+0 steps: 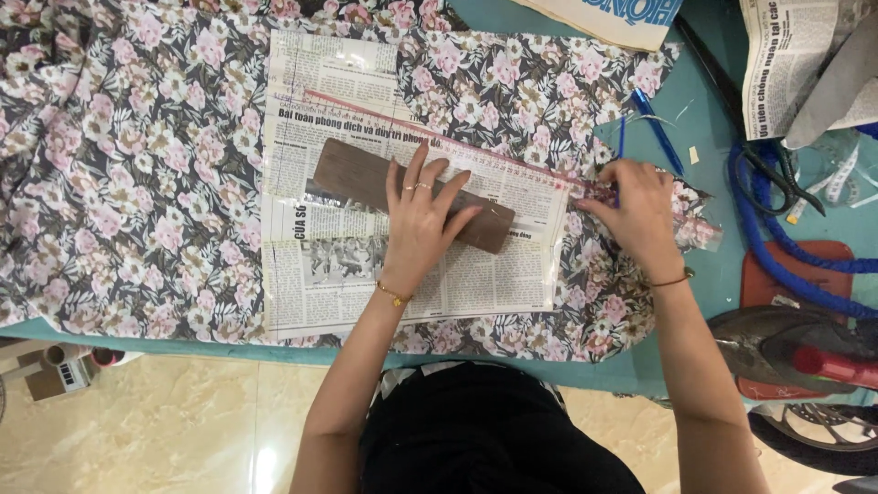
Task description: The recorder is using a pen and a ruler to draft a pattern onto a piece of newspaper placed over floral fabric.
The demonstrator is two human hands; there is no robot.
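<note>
Left hand [422, 212] flat, fingers spread, pressing wooden block [412, 194] onto newspaper pattern [402, 265]. Right hand [637, 209] at 3 o'clock, pinched on blue pen [620, 151]. Clear ruler [457, 137] beyond, running 10 to 4 o'clock over floral fabric [128, 183].

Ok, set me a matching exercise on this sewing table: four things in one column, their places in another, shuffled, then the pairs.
Things
1. wooden block
2. blue pen
3. scissors
4. newspaper pattern

Places
A. flat on the floral fabric
B. on the teal table beyond the right hand
C. under the left hand
D. at the table's right side, by the blue cord

Pairs: 1-C, 2-B, 3-D, 4-A
</note>
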